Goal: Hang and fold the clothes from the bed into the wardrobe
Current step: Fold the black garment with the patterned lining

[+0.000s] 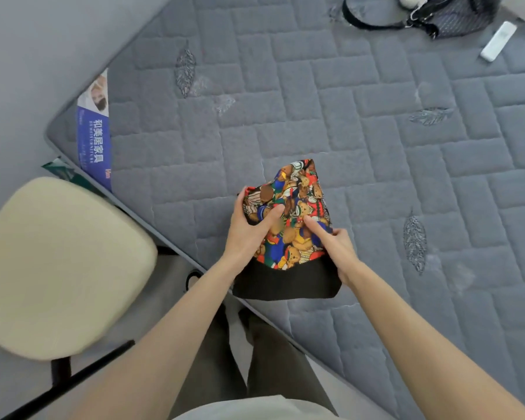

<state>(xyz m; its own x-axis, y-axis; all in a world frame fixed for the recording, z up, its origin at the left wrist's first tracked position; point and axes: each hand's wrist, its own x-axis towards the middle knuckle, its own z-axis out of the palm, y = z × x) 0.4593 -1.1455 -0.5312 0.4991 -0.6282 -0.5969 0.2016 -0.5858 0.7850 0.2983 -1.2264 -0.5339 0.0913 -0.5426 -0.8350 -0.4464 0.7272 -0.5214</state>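
Two hands grip a folded, multicoloured teddy-bear-print fabric garment (297, 189) with a black band, lying beneath the fingers on a grey quilted mattress (376, 147). The left hand (249, 234) curls round its left edge. The right hand (337, 247) pinches its right edge, forefinger straight on top.

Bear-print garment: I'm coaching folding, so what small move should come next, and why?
Probably fold the bear-print garment over, far tip toward its black band: the left hand and right hand both grip it, bunched and uneven, on the mattress near its edge.
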